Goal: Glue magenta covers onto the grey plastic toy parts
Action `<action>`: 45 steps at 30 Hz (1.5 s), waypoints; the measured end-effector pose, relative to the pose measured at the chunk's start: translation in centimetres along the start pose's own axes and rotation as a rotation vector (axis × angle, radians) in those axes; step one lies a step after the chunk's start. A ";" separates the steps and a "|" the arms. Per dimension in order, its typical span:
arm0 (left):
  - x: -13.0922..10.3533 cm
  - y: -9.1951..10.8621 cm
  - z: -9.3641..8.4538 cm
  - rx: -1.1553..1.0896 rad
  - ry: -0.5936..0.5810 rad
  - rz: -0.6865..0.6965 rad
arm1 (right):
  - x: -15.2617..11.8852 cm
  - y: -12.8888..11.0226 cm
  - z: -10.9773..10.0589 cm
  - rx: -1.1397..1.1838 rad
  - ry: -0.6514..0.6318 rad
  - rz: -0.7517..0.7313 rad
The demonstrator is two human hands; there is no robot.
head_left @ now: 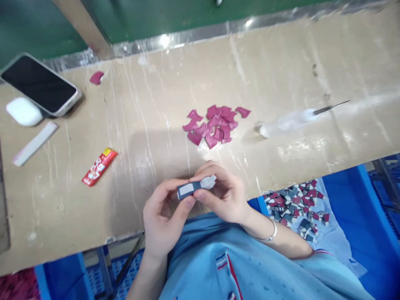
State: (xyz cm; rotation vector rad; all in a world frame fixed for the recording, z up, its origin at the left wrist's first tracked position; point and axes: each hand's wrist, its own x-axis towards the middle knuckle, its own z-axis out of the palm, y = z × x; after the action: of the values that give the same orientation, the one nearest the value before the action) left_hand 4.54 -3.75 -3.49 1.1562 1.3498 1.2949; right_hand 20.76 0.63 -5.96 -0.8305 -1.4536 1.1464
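Left hand (162, 221) and right hand (231, 200) pinch a grey block (187, 190) between fingertips. Beyond the fingers lie maroon pieces (215, 121)

Scuffed tan workbench (281, 62) with shiny metal edging (200, 35), green panel (175, 16) behind, bright light glints (164, 40) along the edging.

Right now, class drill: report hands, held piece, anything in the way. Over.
Left hand and right hand gripping one dark-blue and pale-gray piece. Pale rectangle showing. Loose maroon pieces heaped beyond the hands, not between them.
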 end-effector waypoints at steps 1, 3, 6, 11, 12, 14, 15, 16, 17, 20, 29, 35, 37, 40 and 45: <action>0.0 0.0 -0.3 0.024 -0.026 -0.010 | 0.2 0.0 -0.2 -0.010 -0.028 0.000; 0.1 -0.1 -0.8 0.058 -0.055 -0.005 | 0.5 -0.2 -0.7 -0.024 -0.108 -0.018; 0.3 -0.3 -1.5 0.026 -0.060 0.064 | 0.8 -0.5 -1.1 -0.022 -0.176 -0.070; 0.1 -1.2 -1.8 -0.006 -0.149 -0.104 | 0.6 -1.1 -1.4 -0.020 -0.122 -0.104; 0.0 -1.5 -1.7 -0.005 -0.176 -0.147 | 0.5 -1.4 -1.9 -0.055 -0.114 -0.114; -0.3 -2.2 -1.7 0.000 -0.239 -0.154 | 0.0 -1.9 -3.9 -0.157 -0.090 -0.128; -0.4 -2.4 -1.7 0.017 -0.252 -0.129 | -0.3 -2.1 -5.3 -0.216 -0.052 -0.129; -0.3 -2.4 -1.8 0.051 -0.246 -0.095 | -0.7 -2.3 -7.0 -0.282 0.013 -0.117; 0.0 -2.3 -2.0 0.104 -0.239 -0.052 | -1.1 -2.3 -8.9 -0.358 0.119 -0.097; 2.2 -0.5 -3.1 0.340 -0.298 0.086 | -2.3 -1.5 -14.5 -0.744 0.435 0.149; 18.2 3.7 -3.0 0.798 -0.643 0.434 | -1.9 0.6 -16.0 -1.061 0.766 0.001; 35.4 1.1 4.7 1.019 -0.366 0.328 | -2.1 -0.8 -12.3 -0.715 0.679 -0.166; 39.5 0.4 7.3 1.014 -0.321 0.321 | -2.3 -1.3 -12.1 -0.673 0.667 -0.183; 43.3 -0.3 9.9 0.977 -0.276 0.300 | -2.4 -2.0 -12.6 -0.644 0.668 -0.168; 45.5 0.1 8.8 0.854 -0.188 0.310 | -2.7 -2.5 -12.9 -0.645 0.605 -0.124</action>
State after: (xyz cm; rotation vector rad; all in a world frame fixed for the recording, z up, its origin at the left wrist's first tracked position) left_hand 6.50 42.52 -3.95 2.0726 1.6745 0.7593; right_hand 34.08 0.20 -4.65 -1.3634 -1.3233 0.2567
